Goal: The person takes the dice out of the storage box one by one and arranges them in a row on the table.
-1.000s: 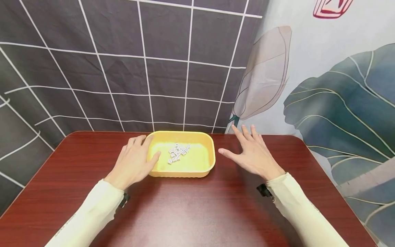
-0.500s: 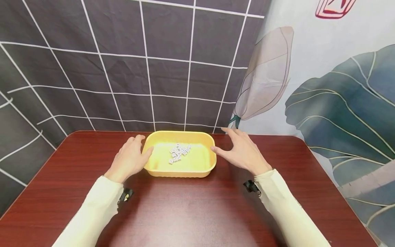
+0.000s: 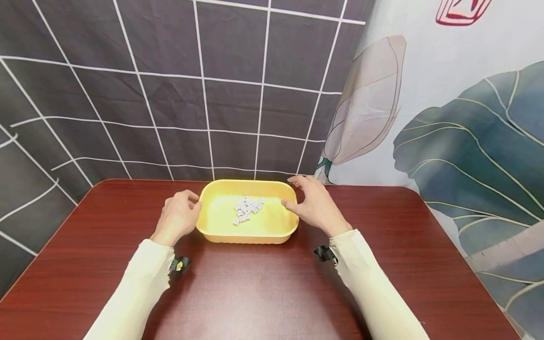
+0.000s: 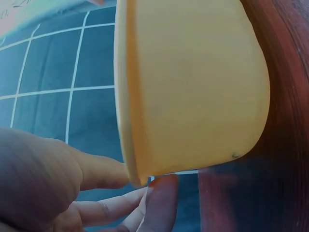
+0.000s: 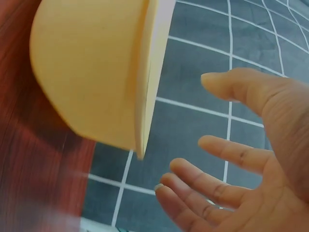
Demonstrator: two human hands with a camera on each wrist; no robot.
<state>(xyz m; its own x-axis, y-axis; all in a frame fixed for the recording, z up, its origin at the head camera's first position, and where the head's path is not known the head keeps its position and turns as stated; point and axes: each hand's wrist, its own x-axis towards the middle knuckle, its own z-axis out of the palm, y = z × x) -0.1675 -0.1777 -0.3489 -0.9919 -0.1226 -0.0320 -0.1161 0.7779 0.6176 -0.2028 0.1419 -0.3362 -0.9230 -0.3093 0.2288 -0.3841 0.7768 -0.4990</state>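
A shallow yellow plastic basin [image 3: 250, 239] stands near the table's back edge, with a small heap of white dice [image 3: 246, 210] on its floor. At its left end my left hand [image 3: 176, 215] holds the rim, thumb on the inner side and fingers outside; the left wrist view shows the same rim [image 4: 123, 96] between them. My right hand [image 3: 318, 205] hovers over the basin's right end, thumb above the inside. In the right wrist view its fingers [image 5: 212, 188] are spread and apart from the basin's wall [image 5: 87, 67].
The reddish-brown wooden table [image 3: 263, 293] spreads out in front of the basin. Directly behind the table hangs a dark cloth [image 3: 229, 108] with white grid lines. A pale curtain [image 3: 374, 113] with leaf and flower prints hangs at the right.
My right hand has moved left, from beside the basin to over its right rim. The left hand's fingers have closed in on the left rim, after the basin's left end became more exposed.
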